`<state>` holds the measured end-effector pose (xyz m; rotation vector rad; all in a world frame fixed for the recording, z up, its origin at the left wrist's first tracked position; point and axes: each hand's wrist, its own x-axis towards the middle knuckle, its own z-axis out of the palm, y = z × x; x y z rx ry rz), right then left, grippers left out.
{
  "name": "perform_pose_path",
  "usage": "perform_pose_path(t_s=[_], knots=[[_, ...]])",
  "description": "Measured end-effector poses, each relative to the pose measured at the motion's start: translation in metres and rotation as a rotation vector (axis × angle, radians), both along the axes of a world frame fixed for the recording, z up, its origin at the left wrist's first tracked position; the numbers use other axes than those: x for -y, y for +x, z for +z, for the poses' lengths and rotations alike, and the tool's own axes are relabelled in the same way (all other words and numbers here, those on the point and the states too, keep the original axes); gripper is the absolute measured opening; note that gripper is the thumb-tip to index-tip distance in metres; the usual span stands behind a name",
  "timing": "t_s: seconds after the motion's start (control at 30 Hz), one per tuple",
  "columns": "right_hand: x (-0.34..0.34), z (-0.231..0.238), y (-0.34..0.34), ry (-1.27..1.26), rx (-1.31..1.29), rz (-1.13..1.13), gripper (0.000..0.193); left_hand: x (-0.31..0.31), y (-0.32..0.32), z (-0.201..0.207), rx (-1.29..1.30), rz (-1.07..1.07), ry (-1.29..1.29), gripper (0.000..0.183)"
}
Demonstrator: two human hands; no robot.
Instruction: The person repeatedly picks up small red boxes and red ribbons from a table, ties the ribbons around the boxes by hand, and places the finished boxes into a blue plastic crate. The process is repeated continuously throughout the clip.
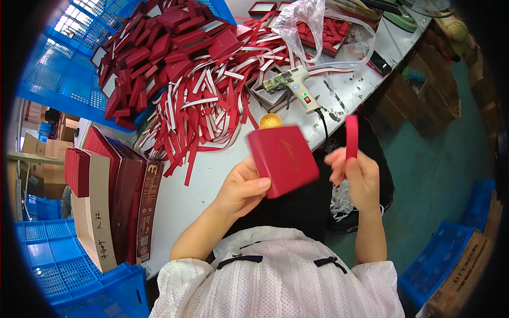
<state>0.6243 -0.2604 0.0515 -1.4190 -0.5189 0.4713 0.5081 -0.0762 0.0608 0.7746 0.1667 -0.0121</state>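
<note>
My left hand (243, 185) grips a red box (283, 160) by its near left corner, thumb on top. A small gold mark shows on the box's upper face. To its right, my right hand (358, 177) pinches a short red strip (351, 137) that stands upright from the fingers. Box and strip are held apart, in front of my body. Beyond them on the table lie a white glue gun (298, 87) with a red switch and a small yellow round dish (270, 121). A tangle of red and white strips (204, 108) spreads to the left of these.
A blue crate (58, 79) at the back left holds a heap of small red boxes (164, 45). Cartons with red sheets (114, 180) stand at the left table edge. A clear plastic bag (302, 26) lies at the back. Blue crates (440, 254) sit on the floor at right.
</note>
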Motion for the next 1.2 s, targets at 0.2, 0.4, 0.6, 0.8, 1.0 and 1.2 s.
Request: perform_pose_path(t_s=[0.2, 0.4, 0.6, 0.8, 1.0, 1.2], knots=[[-0.022, 0.018, -0.011, 0.138, 0.434, 0.464, 0.021, 0.025, 0.017, -0.002, 0.107, 0.284, 0.320, 0.029], [-0.021, 0.019, -0.005, 0.093, 0.451, 0.376, 0.024, 0.027, 0.011, 0.005, 0.188, 0.222, 0.262, 0.034], [-0.019, 0.022, -0.004, 0.120, 0.445, 0.361, 0.020, 0.028, 0.009, 0.009, 0.146, 0.192, 0.203, 0.036], [-0.016, 0.021, -0.002, 0.148, 0.471, 0.362, 0.016, 0.031, 0.010, 0.015, 0.100, 0.179, 0.198, 0.040], [-0.013, 0.021, -0.001, 0.130, 0.488, 0.375, 0.014, 0.033, 0.010, 0.015, 0.099, 0.183, 0.205, 0.040], [-0.012, 0.020, -0.001, 0.114, 0.500, 0.374, 0.014, 0.032, 0.012, 0.011, 0.197, 0.181, 0.151, 0.029]])
